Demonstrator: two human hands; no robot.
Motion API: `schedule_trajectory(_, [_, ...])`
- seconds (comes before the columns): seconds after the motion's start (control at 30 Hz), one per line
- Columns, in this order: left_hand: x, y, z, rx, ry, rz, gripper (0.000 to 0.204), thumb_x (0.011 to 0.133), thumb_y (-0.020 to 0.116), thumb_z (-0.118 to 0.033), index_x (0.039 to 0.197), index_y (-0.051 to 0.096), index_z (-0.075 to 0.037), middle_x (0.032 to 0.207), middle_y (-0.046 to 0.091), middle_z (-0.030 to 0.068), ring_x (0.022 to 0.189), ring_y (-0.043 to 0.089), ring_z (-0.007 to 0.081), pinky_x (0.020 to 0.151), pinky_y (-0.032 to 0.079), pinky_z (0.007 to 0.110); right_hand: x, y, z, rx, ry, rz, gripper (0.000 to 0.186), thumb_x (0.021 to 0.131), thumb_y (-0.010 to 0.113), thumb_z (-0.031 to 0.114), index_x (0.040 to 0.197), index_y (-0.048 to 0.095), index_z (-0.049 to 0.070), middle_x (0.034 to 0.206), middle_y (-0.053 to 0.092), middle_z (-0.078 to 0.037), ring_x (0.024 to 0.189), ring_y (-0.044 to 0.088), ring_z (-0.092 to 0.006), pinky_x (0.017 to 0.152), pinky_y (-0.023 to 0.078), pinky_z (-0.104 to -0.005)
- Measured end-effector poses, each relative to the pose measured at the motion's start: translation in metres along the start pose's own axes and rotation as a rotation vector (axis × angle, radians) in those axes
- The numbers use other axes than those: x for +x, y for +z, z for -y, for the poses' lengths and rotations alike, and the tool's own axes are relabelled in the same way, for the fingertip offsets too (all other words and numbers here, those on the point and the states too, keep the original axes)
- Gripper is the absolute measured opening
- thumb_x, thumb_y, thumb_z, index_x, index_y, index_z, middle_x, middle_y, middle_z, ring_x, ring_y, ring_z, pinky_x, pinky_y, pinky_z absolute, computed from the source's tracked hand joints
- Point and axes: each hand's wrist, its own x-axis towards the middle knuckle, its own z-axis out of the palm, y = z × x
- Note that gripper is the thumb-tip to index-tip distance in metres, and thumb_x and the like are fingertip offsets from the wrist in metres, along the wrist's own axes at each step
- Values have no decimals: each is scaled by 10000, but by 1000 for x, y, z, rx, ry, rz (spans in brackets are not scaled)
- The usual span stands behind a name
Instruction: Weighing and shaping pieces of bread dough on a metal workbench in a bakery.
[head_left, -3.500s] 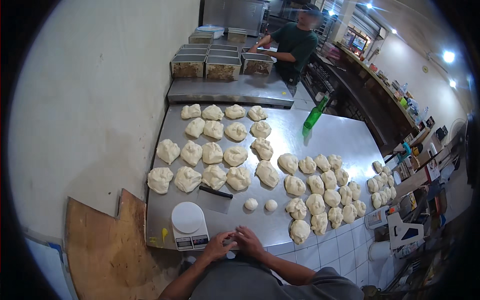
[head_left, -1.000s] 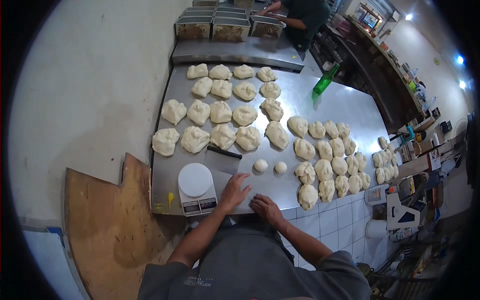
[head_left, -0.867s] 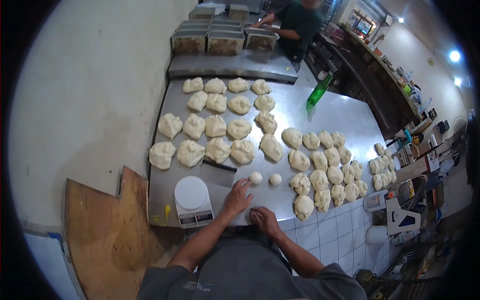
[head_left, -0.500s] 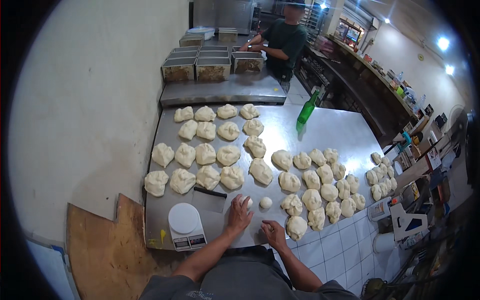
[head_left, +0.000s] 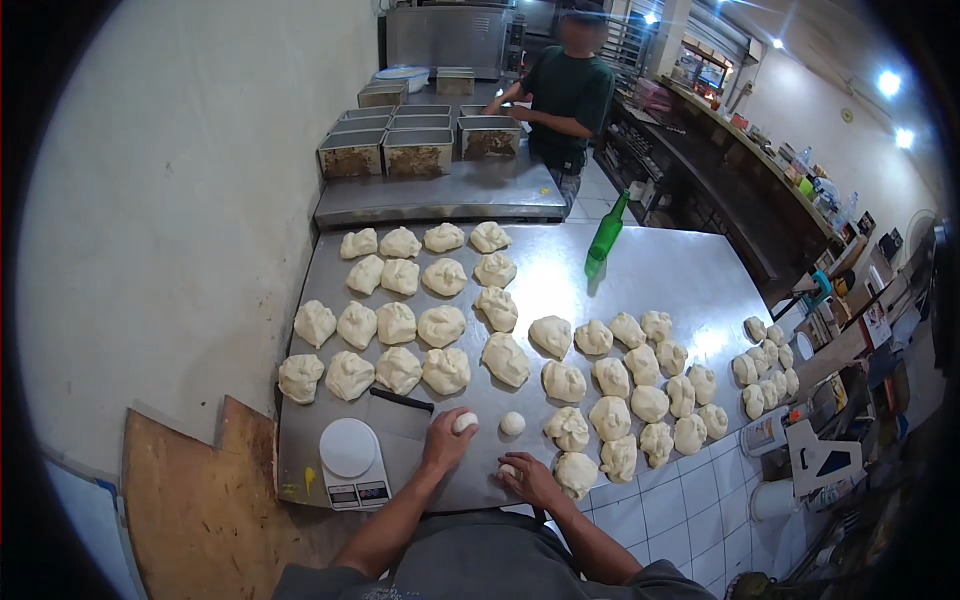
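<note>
- Ball (head_left: 465, 422) of pale dough: in the left hand (head_left: 445, 440), whose fingers and thumb are curled around it; part of it shows at the hand's right side.
- Second ball (head_left: 512, 424): on the steel table (head_left: 660, 265), just right of that grip and apart from both hands.
- Right hand (head_left: 533, 480): right of the grip and nearer the body, fingers bent over a pale piece (head_left: 507, 471); whether they clamp or only cover it, I cannot tell.
- Scraper (head_left: 402, 400): flat, just left of the grip, black handle along its far edge.
- Scale (head_left: 349, 449): farther left, nearer the body.
- Large lumps (head_left: 445, 372): in rows beyond the grip, mostly leftward.
- Smaller lumps (head_left: 650, 404): clustered to its right.
- Bottle (head_left: 605, 240): green, upright, well beyond the grip, rightward.
- Tins (head_left: 418, 152): past the large lumps, a co-worker (head_left: 570, 90) beside them.
</note>
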Motion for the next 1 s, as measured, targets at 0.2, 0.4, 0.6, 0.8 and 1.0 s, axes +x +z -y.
schedule_trajectory(0.2, [-68, -18, 26, 258, 227, -57, 536, 812, 857, -190, 1314, 710, -72, 1224, 736, 123, 1114, 681, 330, 996, 536, 414, 22, -16, 0, 97, 133, 45, 395, 992, 724, 265, 1308, 741, 29, 1246, 741, -189, 1022, 727, -359, 890, 574, -409])
schedule_trajectory(0.4, [-73, -6, 12, 412, 361, -112, 490, 806, 857, -172, 1267, 728, -66, 1223, 735, 104, 1184, 657, 324, 1068, 506, 407, 25, -15, -6, 114, 119, 78, 378, 970, 738, 228, 1286, 749, 21, 1156, 760, -178, 933, 730, -334, 818, 576, -397])
schedule_trajectory(0.6, [-35, 8, 33, 268, 514, -59, 356, 832, 839, -141, 1170, 759, -60, 1220, 737, 73, 1166, 665, 310, 1076, 503, 395, 32, -7, -3, 58, 37, -51, 363, 954, 741, 213, 1251, 757, 6, 1130, 762, -170, 909, 718, -332, 804, 568, -402])
schedule_trajectory(0.8, [-62, 5, 40, 248, 565, 29, 271, 855, 826, -129, 1113, 774, -65, 1219, 738, 52, 1132, 676, 292, 1047, 510, 392, 37, 9, -11, 83, 22, -62, 352, 937, 749, 207, 1228, 764, 8, 1114, 763, -170, 924, 710, -342, 840, 559, -404])
schedule_trajectory(1.0, [-88, -10, 41, 286, 464, -5, 267, 870, 816, -116, 1130, 769, -73, 1205, 737, 51, 1081, 680, 271, 995, 522, 387, 24, 22, -16, 59, -46, 25, 340, 927, 752, 227, 1215, 768, 48, 1161, 738, -161, 1042, 671, -369, 921, 538, -430])
